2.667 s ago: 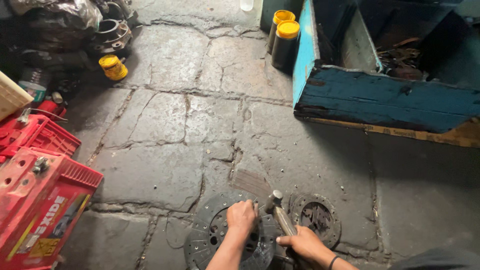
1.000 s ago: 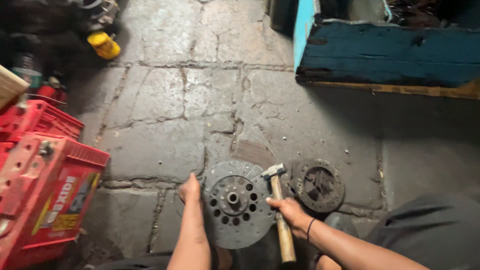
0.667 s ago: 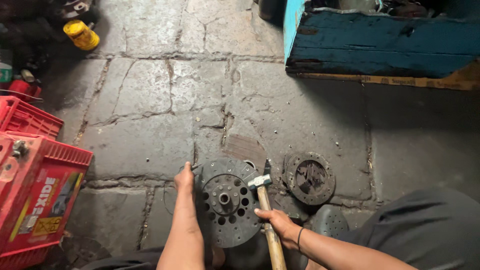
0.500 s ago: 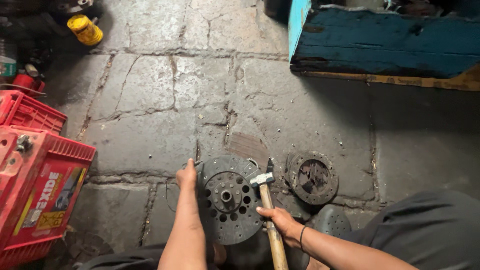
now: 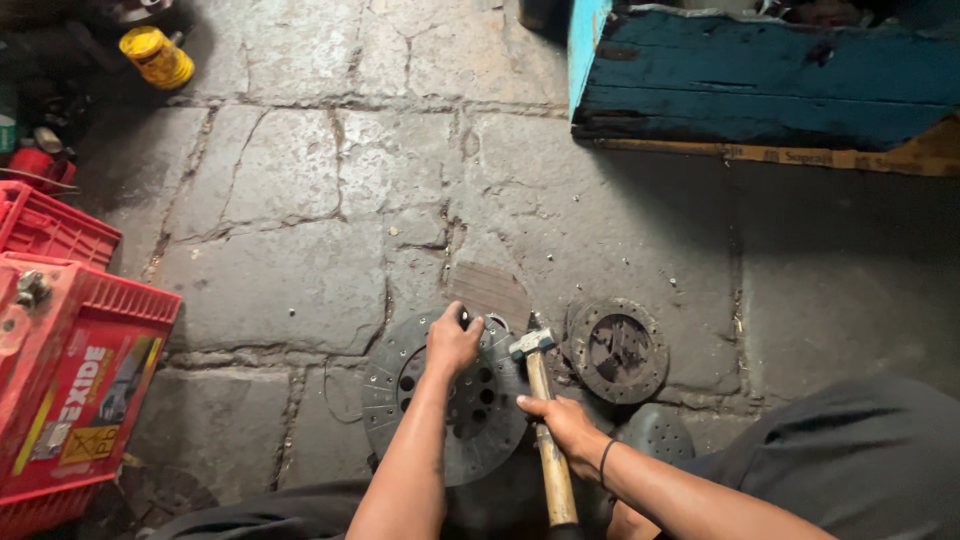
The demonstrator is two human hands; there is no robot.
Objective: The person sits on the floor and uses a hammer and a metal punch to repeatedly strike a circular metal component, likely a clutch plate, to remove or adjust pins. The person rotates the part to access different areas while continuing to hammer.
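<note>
- Head view: the left hand [image 5: 452, 343] sits on top of the clutch disc [image 5: 445, 398], fingers curled over a small dark piece near the disc's upper rim; I can't quite tell what that piece is.
- The disc lies flat on the stone floor [image 5: 300, 200], near the floor's bottom edge, just in front of the person's knees.
- The right hand [image 5: 568, 428] is wrapped tight round the wooden handle of a hammer [image 5: 541, 410], gripping about mid-handle.
- The hammer's steel head sits just beside the disc's right rim, close to the left hand's fingers.
- A smaller round plate [image 5: 617, 350] lies on the floor right of the hammer, near but apart from the disc.
- A second dark dished part [image 5: 655, 435] lies below that plate, beside the right forearm.
- A red crate [image 5: 70, 360] stands at the left edge.
- A blue box [image 5: 760, 75] sits at the top right corner.
- A yellow can [image 5: 155, 57] lies at the top left.
</note>
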